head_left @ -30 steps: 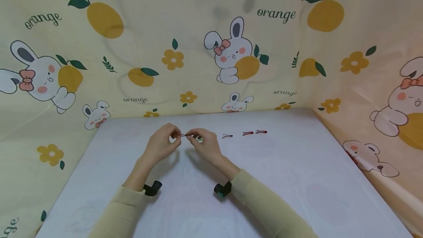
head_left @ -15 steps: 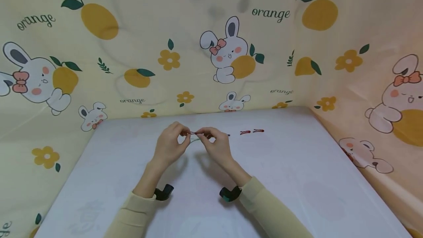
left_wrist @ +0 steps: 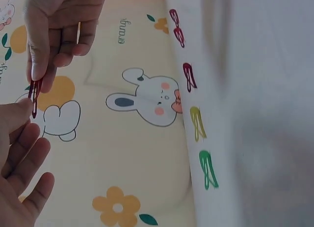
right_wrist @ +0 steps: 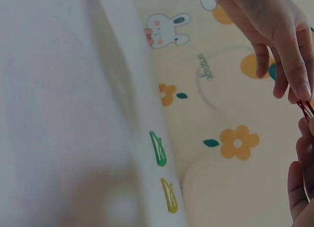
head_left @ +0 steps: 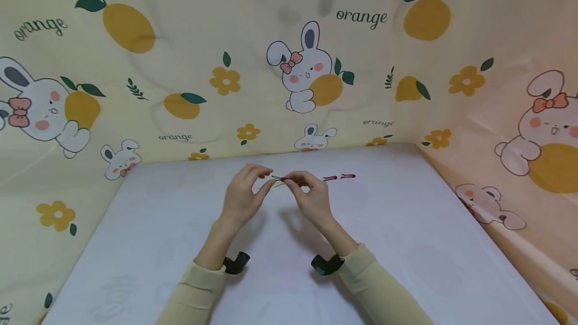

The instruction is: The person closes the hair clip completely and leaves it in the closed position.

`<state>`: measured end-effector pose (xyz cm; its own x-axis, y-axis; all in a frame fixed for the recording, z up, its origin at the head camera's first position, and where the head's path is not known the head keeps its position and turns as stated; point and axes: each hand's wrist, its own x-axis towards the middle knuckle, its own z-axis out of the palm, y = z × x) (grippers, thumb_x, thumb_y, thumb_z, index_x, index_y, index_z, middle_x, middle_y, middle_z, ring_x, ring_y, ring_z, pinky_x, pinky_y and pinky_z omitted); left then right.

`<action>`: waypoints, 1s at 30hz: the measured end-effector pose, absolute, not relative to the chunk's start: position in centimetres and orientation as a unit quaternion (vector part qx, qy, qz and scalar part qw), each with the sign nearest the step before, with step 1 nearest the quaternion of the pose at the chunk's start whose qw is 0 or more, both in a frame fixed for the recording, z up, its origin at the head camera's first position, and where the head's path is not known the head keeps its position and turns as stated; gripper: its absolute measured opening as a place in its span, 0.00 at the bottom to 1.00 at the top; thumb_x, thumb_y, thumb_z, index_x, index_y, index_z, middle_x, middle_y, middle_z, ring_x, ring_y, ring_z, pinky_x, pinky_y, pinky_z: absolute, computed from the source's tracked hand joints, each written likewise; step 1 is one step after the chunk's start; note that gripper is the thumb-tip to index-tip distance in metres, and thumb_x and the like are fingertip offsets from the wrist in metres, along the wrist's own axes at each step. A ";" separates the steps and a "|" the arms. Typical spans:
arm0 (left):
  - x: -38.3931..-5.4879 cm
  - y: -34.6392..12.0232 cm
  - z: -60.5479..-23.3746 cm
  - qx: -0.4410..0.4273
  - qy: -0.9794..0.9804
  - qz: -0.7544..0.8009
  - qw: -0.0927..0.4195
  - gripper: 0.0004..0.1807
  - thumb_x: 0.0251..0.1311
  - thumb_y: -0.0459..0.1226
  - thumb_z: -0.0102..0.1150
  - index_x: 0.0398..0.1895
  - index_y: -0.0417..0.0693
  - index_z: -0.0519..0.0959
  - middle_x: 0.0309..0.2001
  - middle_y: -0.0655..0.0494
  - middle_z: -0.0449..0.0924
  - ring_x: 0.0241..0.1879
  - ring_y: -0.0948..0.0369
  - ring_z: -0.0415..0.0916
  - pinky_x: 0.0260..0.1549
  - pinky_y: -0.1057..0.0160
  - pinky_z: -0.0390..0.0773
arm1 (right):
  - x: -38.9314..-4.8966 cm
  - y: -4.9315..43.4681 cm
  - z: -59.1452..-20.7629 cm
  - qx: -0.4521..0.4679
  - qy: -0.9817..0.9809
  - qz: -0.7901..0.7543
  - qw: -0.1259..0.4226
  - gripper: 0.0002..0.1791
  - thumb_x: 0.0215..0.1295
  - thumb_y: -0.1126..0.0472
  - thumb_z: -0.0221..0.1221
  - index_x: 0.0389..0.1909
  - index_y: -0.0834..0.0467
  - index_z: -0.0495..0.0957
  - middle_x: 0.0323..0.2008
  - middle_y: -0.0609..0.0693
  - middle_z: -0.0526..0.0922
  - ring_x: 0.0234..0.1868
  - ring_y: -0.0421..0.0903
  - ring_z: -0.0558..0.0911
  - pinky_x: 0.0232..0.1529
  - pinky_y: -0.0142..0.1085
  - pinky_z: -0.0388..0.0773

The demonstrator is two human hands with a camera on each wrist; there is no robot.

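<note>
1 dark red hair clip (left_wrist: pixel 35 95) hangs between the fingertips in the left wrist view, held up off the white table (left_wrist: pixel 279 79) with the rabbit-printed cream cloth (left_wrist: pixel 71 178) behind it. It looks slim and glossy, its thin prongs spread apart with narrow gaps between them. The right hand (left_wrist: pixel 59 15) pinches its upper end; the left hand (left_wrist: pixel 22 168) holds the lower end, thumb laid against it and the outer fingers spread loosely. 5 more clips lie in a line along the table's edge: 2 red clips (left_wrist: pixel 178 38), 1 maroon clip (left_wrist: pixel 189 78), 1 yellow clip (left_wrist: pixel 195 114) and 1 green clip (left_wrist: pixel 203 156), each with splayed prongs.

Right wrist view: the held clip is cut off by the picture's right edge, showing as dark red V-shaped prongs between both hands' fingertips. The green and yellow clips lie well apart from it.

Head view: the held clip is a thin dark line above the far part of the table. The right thumb and fingers close narrowly on it; the left thumb and forefinger stand slightly apart at its other end. The 2 red clips lie just beyond the right hand.
</note>
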<state>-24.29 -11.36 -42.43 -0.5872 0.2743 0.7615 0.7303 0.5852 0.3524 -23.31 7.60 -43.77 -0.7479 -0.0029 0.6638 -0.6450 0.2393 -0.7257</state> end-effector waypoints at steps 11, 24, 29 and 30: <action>-23.9 -10.1 -42.9 -0.304 -0.825 -0.364 0.306 0.11 0.63 0.35 0.73 0.46 0.43 0.85 0.43 0.53 0.84 0.43 0.57 0.82 0.44 0.57 0.83 | -23.6 9.1 -45.4 0.214 -0.729 0.601 0.247 0.05 0.66 0.70 0.68 0.42 0.61 0.87 0.38 0.54 0.90 0.37 0.44 0.85 0.41 0.30 0.79; -24.1 -9.8 -43.5 -0.320 -0.803 -0.411 0.290 0.05 0.61 0.31 0.72 0.39 0.43 0.85 0.37 0.53 0.83 0.40 0.58 0.82 0.37 0.52 0.83 | -23.8 9.4 -45.6 0.215 -0.741 0.587 0.244 0.05 0.66 0.70 0.68 0.40 0.61 0.87 0.36 0.54 0.90 0.34 0.46 0.85 0.39 0.31 0.78; -24.2 -9.7 -43.7 -0.317 -0.800 -0.436 0.264 0.05 0.62 0.29 0.70 0.38 0.41 0.84 0.37 0.52 0.82 0.37 0.58 0.81 0.37 0.58 0.82 | -22.9 9.1 -44.2 0.216 -0.755 0.571 0.238 0.04 0.64 0.75 0.67 0.39 0.68 0.86 0.35 0.59 0.89 0.33 0.54 0.85 0.38 0.32 0.78; -24.2 -9.7 -43.7 -0.315 -0.801 -0.440 0.258 0.05 0.62 0.28 0.70 0.38 0.40 0.83 0.36 0.52 0.82 0.37 0.58 0.81 0.37 0.59 0.82 | -22.6 9.1 -43.7 0.217 -0.757 0.570 0.236 0.04 0.64 0.75 0.67 0.38 0.69 0.86 0.34 0.60 0.89 0.32 0.55 0.84 0.38 0.32 0.78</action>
<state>-24.21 -9.70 -43.71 -0.6688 0.2777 0.6896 0.7309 0.4151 0.5417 -22.65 9.07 -43.73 -0.7948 -0.0590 0.6040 -0.5967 0.2569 -0.7602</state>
